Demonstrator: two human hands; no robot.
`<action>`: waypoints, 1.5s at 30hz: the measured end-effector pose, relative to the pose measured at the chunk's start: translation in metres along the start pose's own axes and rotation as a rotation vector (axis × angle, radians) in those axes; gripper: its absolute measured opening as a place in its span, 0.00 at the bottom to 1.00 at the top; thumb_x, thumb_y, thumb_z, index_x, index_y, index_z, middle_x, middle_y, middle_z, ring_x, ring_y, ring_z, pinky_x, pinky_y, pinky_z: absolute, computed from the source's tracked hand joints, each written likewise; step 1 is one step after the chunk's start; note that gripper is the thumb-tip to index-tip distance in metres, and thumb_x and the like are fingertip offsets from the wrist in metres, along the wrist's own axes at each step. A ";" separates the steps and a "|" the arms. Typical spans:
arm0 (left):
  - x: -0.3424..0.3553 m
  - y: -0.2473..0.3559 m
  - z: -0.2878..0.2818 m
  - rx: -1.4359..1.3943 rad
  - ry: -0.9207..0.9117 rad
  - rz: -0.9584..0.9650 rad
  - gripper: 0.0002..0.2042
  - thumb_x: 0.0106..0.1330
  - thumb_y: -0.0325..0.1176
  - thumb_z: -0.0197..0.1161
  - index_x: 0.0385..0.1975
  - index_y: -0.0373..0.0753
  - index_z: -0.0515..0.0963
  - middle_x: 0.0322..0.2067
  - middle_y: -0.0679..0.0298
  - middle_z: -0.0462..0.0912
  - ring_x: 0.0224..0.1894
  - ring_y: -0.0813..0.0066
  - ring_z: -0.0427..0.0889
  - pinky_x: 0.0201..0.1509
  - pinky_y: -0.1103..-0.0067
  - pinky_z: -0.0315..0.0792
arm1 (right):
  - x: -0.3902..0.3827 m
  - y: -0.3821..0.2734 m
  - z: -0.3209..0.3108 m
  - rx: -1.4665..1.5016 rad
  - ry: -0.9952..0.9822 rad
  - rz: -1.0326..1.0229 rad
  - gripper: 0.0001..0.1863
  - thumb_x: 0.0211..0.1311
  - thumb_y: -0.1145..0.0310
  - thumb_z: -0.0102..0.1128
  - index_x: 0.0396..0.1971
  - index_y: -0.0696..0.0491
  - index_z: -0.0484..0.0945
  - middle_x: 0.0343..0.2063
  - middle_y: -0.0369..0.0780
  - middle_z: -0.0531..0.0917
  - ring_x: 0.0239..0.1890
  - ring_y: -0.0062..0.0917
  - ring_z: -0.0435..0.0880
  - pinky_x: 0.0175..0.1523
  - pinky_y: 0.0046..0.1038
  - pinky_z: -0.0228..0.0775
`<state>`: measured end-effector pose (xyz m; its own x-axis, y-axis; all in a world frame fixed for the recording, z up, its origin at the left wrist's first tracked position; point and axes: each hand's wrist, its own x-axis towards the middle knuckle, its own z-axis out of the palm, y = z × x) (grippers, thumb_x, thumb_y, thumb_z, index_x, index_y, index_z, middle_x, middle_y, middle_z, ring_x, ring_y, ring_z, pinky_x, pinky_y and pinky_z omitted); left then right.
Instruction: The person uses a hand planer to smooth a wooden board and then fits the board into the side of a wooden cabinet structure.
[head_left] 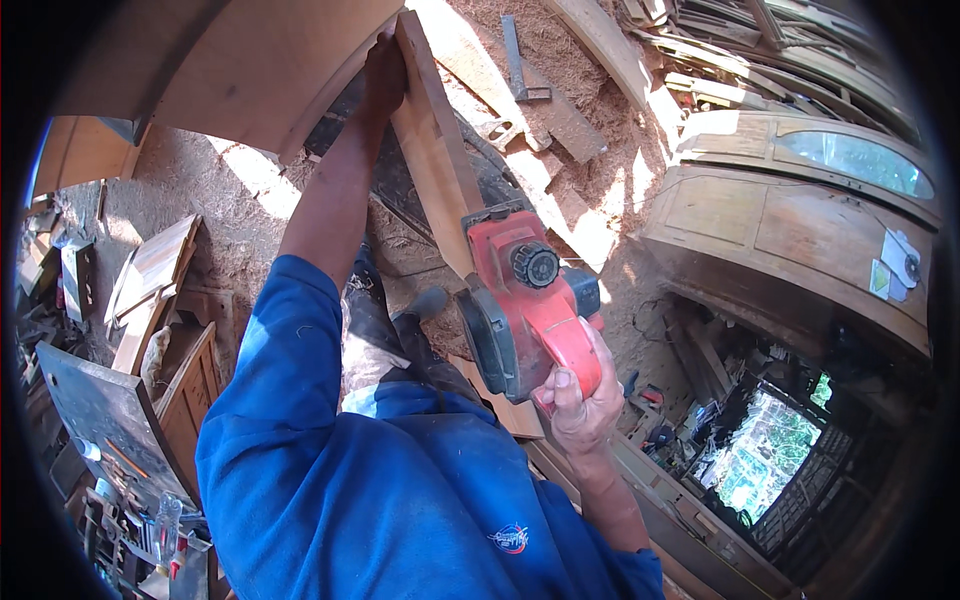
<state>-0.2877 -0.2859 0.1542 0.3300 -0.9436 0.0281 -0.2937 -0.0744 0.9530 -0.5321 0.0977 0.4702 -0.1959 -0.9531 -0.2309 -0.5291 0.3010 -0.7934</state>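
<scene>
This was a woodworking shop: shavings (573, 72) littered the floor (235, 185), rough boards (775, 45) lay heaped at the upper right, a panelled wooden piece (725, 215) with glass (858, 162) stood nearby, and a red power planer (512, 315) rested on a plank (432, 145).

To the right of your right hand (586, 405), you have panelled wooden furniture (800, 235); nearer you on that side, a bright opening (762, 460) shows greenery amid shadow. Ahead of that hand, sunlight patches (592, 238) cross the sawdust-strewn floor (625, 130), with a timber pile (780, 65) farther off, rightward.
</scene>
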 end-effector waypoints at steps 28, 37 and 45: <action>-0.014 0.041 -0.012 0.030 0.045 0.011 0.18 0.77 0.40 0.36 0.45 0.33 0.72 0.41 0.39 0.83 0.48 0.38 0.81 0.52 0.56 0.74 | 0.107 -0.075 0.058 0.053 -0.008 -0.061 0.28 0.67 0.60 0.63 0.60 0.62 0.71 0.39 0.49 0.85 0.41 0.31 0.87 0.47 0.31 0.78; -0.018 0.045 -0.014 0.133 -0.022 0.093 0.18 0.76 0.41 0.37 0.45 0.33 0.71 0.39 0.39 0.83 0.47 0.40 0.82 0.50 0.57 0.76 | 0.138 -0.090 0.072 0.070 0.003 -0.072 0.26 0.68 0.57 0.62 0.58 0.61 0.73 0.42 0.50 0.85 0.42 0.33 0.87 0.47 0.32 0.78; 0.012 -0.013 -0.008 -0.410 -0.097 -0.098 0.26 0.76 0.50 0.37 0.47 0.30 0.72 0.44 0.39 0.82 0.49 0.43 0.82 0.51 0.61 0.74 | 0.167 -0.114 0.089 0.066 0.000 -0.177 0.27 0.68 0.54 0.62 0.55 0.61 0.76 0.32 0.46 0.84 0.34 0.33 0.85 0.39 0.31 0.76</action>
<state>-0.2731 -0.2933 0.1449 0.2472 -0.9658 -0.0788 0.1222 -0.0496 0.9913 -0.4307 -0.0983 0.4716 -0.1050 -0.9909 -0.0845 -0.5002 0.1261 -0.8567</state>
